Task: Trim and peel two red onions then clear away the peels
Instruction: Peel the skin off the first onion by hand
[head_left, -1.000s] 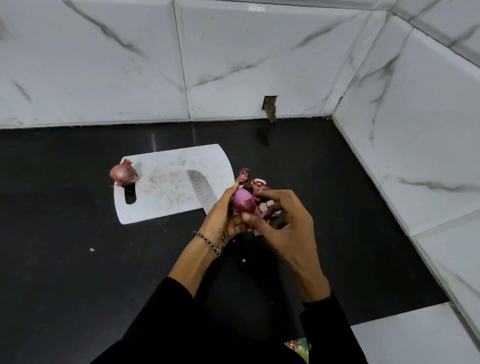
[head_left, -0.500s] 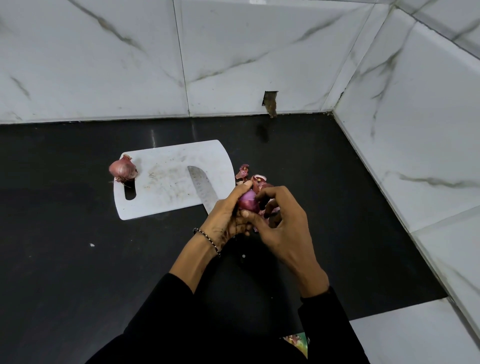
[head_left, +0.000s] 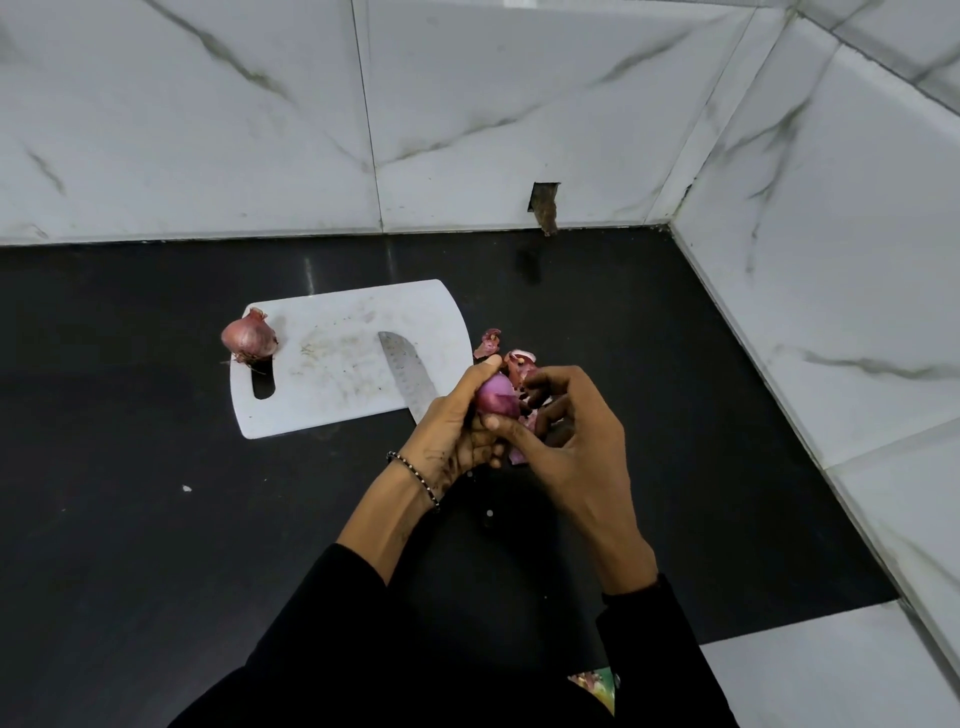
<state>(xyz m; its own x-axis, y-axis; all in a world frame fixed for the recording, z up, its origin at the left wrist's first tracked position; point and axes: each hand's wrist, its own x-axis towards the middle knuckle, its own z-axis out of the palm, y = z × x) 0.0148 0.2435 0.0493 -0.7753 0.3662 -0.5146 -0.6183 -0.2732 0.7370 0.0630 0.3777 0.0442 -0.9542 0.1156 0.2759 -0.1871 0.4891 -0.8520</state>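
A partly peeled red onion, shiny and purple, sits between both hands above the black counter. My left hand grips it from the left, thumb up over its top. My right hand holds it from the right, with thumb and fingers pinching at its skin. Loose red peels lie on the counter just beyond the hands. A second red onion, with its dry skin on, rests at the left end of the white cutting board. A knife blade lies on the board's right part, its handle hidden behind my left hand.
The black counter is bounded by white marble-tiled walls at the back and the right. A small hole in the back wall sits just above the counter. A white crumb lies on the counter at the left.
Both hands have kept hold of the onion and shifted slightly away from me, toward the peels. My right fingers have worked around the onion's far side.
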